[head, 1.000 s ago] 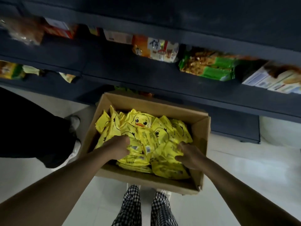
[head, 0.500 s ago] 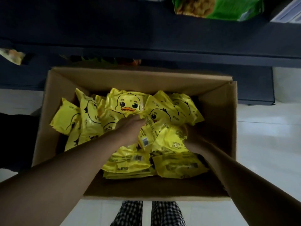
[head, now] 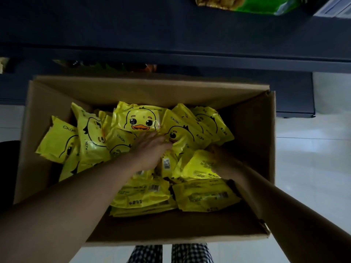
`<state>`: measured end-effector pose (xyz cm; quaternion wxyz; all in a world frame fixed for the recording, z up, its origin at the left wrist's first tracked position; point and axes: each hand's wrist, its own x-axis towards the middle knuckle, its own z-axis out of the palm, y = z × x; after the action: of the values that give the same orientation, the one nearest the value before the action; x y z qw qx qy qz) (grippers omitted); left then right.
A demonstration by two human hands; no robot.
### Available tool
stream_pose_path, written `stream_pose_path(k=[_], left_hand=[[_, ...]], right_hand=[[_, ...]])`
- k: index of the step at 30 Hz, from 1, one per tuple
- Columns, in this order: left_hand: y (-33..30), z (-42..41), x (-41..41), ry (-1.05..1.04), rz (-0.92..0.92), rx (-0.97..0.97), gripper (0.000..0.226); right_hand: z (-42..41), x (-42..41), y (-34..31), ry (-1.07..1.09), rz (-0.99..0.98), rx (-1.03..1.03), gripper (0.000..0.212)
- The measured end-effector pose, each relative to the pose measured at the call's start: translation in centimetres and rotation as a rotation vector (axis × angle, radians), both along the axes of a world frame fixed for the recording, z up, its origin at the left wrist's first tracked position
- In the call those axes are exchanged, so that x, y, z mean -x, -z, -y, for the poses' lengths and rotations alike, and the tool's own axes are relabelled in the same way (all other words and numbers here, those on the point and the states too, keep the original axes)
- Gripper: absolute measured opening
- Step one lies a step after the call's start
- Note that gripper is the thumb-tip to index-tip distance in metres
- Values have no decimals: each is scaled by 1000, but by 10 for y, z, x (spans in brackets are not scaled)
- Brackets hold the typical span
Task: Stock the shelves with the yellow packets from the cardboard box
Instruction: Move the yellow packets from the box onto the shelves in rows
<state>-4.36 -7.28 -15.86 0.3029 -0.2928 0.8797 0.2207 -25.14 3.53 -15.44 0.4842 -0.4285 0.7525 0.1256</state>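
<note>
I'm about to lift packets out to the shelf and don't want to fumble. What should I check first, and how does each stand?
1. Box open, packets reachable: ok.
2. Left hand on the pile: ok, it rests among packets below the duck-face packet.
3. Left hand has a firm hold: cannot tell, fingertips are buried.
4. Right hand has a hold: cannot tell, it is dark and partly hidden behind a packet.
5. Shelf space for packets: cannot tell, only the dark edges and a green bag show.
</note>
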Motion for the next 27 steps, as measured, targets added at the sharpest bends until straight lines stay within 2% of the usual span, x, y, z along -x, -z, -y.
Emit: stream_pose_path(k=[4,7,11,15,19,22,25,27], left_hand=[[-18,15,1,-45,-124,-2,37],[-38,24,-3,-242,-218,9,29],[-62,42,-13,-644,-241,-48,40],[-62,51,-33,-826,-261,-111,46],[-59,45,-45,-869,-248,-132,54],[-51,39,-48,-855,-245,-107,44],[-43,34,-47,-824,-242,4,35],[-36,31,-48,-808,-241,86,35]], right_hand=[[19,5,-23,35,-10,60,55],[34,11,-39,204,-36,119,59],[46,10,-51,356,-40,153,57],[46,2,-53,457,4,180,58],[40,-8,-50,478,6,189,56],[38,-17,-51,491,-53,212,49],[37,-32,-50,460,-94,241,48],[38,-45,-44,404,-76,255,55]])
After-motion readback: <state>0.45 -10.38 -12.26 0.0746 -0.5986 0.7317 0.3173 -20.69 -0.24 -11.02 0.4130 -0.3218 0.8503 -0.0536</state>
